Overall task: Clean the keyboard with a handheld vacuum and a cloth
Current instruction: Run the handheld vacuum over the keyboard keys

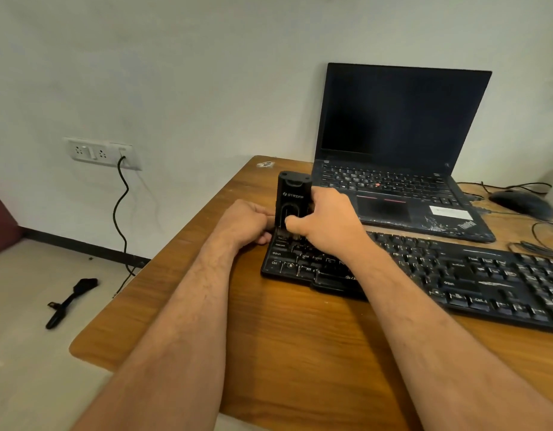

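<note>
A black keyboard (455,275) lies across the wooden desk (269,337). A black handheld vacuum (294,194) stands upright with its nozzle down on the keyboard's far left keys. My right hand (325,222) wraps the vacuum's lower body, thumb across its front. My left hand (247,222) curls against the keyboard's upper left corner at the vacuum's base; its fingers are partly hidden. No cloth is in view.
An open black laptop (396,157) with a dark screen sits behind the keyboard. A black mouse (517,200) and cables lie at the right. A wall socket (101,152) with a hanging cord is left; a black attachment (70,301) lies on the floor.
</note>
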